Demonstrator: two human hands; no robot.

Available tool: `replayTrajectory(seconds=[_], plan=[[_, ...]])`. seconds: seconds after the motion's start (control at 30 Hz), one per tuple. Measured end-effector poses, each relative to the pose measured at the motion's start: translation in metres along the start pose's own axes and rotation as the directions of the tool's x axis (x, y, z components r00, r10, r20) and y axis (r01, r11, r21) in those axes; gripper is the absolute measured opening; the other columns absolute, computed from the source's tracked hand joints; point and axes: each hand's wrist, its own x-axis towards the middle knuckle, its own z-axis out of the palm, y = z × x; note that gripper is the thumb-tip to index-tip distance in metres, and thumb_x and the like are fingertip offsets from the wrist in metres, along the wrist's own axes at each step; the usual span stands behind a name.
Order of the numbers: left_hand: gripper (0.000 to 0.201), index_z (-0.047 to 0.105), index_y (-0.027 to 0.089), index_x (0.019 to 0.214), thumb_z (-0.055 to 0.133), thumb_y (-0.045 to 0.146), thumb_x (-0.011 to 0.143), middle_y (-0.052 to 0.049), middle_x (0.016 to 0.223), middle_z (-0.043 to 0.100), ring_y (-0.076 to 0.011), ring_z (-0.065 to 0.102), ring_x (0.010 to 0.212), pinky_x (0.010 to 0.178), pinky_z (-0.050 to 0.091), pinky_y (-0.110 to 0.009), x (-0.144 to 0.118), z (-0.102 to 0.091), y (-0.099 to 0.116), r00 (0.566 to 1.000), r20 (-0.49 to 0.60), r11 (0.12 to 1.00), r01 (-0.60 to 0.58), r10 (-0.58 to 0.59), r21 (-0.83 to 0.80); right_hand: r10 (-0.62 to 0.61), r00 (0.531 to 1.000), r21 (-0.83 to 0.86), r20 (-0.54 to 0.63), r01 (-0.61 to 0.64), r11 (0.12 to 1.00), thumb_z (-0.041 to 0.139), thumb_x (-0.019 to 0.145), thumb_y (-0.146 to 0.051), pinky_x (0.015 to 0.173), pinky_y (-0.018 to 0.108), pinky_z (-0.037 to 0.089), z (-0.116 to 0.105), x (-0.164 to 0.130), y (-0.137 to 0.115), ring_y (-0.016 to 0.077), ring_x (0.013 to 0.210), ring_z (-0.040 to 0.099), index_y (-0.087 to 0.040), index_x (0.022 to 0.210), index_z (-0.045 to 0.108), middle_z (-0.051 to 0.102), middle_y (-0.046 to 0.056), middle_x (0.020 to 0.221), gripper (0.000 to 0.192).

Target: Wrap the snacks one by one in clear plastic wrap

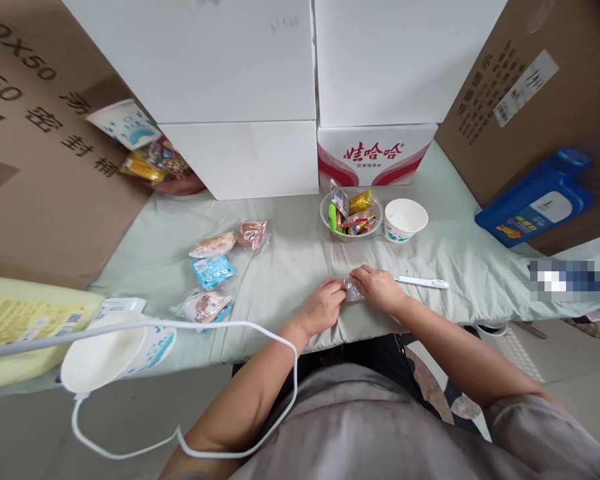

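My left hand (324,305) and my right hand (379,287) meet near the table's front edge, both pinching a small clear-wrapped packet (351,289) between them. A white pen-like stick (423,283) lies just right of my right hand. Behind the hands stands a clear bowl (351,216) filled with several wrapped snacks, and beside it an empty white paper bowl (405,220).
Several snack packets (213,271) lie on the pale green tablecloth (290,260) at left. White cartons (240,157) and brown boxes (45,167) line the back. A blue jug (537,198) lies at right, a yellow jug (25,327) and a white paper bowl (110,350) at left.
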Motion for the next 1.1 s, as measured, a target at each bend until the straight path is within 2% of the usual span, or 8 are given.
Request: replayTrajectory(seconds=[0.1, 0.3, 0.4, 0.53, 0.67, 0.77, 0.9, 1.1], plan=[[0.027, 0.061, 0.018, 0.094, 0.041, 0.003, 0.084, -0.008, 0.105, 0.064, -0.0213, 0.057, 0.111, 0.102, 0.048, -0.042, 0.000, 0.000, 0.001, 0.998, -0.054, 1.000, -0.020, 0.019, -0.018, 0.077, 0.996, -0.026, 0.049, -0.076, 0.997, 0.037, 0.101, -0.033, 0.065, 0.027, 0.038, 0.004, 0.008, -0.004, 0.0182, 0.082, 0.064, -0.019, 0.108, 0.062, 0.065, 0.009, 0.100, 0.030], [0.024, 0.060, 0.017, 0.100, 0.042, 0.008, 0.088, -0.010, 0.103, 0.061, -0.0221, 0.054, 0.107, 0.095, 0.051, -0.043, -0.001, -0.005, 0.006, 0.978, -0.208, 0.999, 0.012, -0.022, -0.047, 0.122, 0.992, -0.020, 0.017, -0.122, 0.992, 0.040, 0.100, -0.036, 0.063, 0.027, 0.036, 0.010, 0.008, -0.006, 0.0177, 0.081, 0.063, -0.018, 0.105, 0.061, 0.065, 0.007, 0.099, 0.027], [0.018, 0.063, 0.018, 0.102, 0.048, 0.016, 0.090, -0.009, 0.109, 0.061, -0.0227, 0.053, 0.107, 0.096, 0.050, -0.043, 0.000, -0.006, 0.008, 0.988, -0.156, 1.000, -0.017, 0.017, 0.000, 0.113, 0.994, -0.018, -0.008, -0.113, 0.993, 0.040, 0.100, -0.035, 0.061, 0.027, 0.036, 0.012, 0.007, -0.007, 0.0179, 0.078, 0.063, -0.018, 0.103, 0.060, 0.064, 0.008, 0.097, 0.027], [0.017, 0.067, 0.020, 0.094, 0.051, 0.019, 0.091, -0.008, 0.105, 0.063, -0.0226, 0.054, 0.104, 0.093, 0.050, -0.041, 0.002, -0.004, 0.007, 0.998, -0.044, 0.997, 0.050, -0.047, 0.060, 0.104, 0.994, -0.011, -0.035, -0.104, 0.995, 0.037, 0.100, -0.031, 0.061, 0.028, 0.039, 0.013, 0.007, -0.002, 0.0183, 0.076, 0.062, -0.017, 0.106, 0.060, 0.063, 0.009, 0.098, 0.027], [0.017, 0.069, 0.021, 0.095, 0.052, 0.018, 0.090, -0.007, 0.104, 0.064, -0.0219, 0.054, 0.103, 0.091, 0.050, -0.040, 0.004, -0.002, 0.006, 0.997, -0.017, 0.995, 0.077, -0.076, 0.067, 0.185, 0.965, -0.012, -0.187, -0.191, 0.982, 0.040, 0.098, -0.024, 0.066, 0.032, 0.044, 0.008, 0.005, 0.012, 0.0210, 0.080, 0.061, -0.017, 0.104, 0.063, 0.062, 0.012, 0.103, 0.024], [0.016, 0.069, 0.021, 0.096, 0.054, 0.019, 0.090, -0.007, 0.108, 0.064, -0.0226, 0.054, 0.106, 0.093, 0.049, -0.040, 0.004, -0.002, 0.006, 0.997, -0.033, 0.994, 0.067, -0.065, 0.082, 0.053, 0.933, 0.018, -0.355, -0.050, 0.999, 0.044, 0.095, -0.019, 0.082, 0.038, 0.048, 0.005, -0.002, 0.016, 0.0248, 0.094, 0.058, -0.017, 0.100, 0.065, 0.063, 0.013, 0.103, 0.021], [0.015, 0.067, 0.020, 0.099, 0.055, 0.019, 0.089, -0.009, 0.121, 0.061, -0.0267, 0.049, 0.121, 0.100, 0.046, -0.045, 0.003, 0.000, 0.006, 0.995, -0.062, 0.990, 0.086, -0.079, 0.110, -0.251, 0.894, 0.037, -0.371, 0.284, 0.958, 0.045, 0.095, -0.018, 0.095, 0.042, 0.047, 0.019, -0.015, 0.005, 0.0242, 0.108, 0.055, -0.015, 0.110, 0.062, 0.064, 0.012, 0.113, 0.023], [0.020, 0.062, 0.018, 0.102, 0.062, 0.020, 0.082, -0.010, 0.117, 0.062, -0.0285, 0.051, 0.120, 0.102, 0.044, -0.049, 0.002, 0.000, 0.007, 0.969, -0.136, 0.973, 0.218, -0.206, 0.076, -0.202, 0.916, 0.020, -0.346, 0.223, 0.975, 0.045, 0.094, -0.013, 0.099, 0.044, 0.047, 0.040, -0.025, -0.007, 0.0247, 0.117, 0.053, -0.014, 0.113, 0.062, 0.062, 0.014, 0.122, 0.026]])
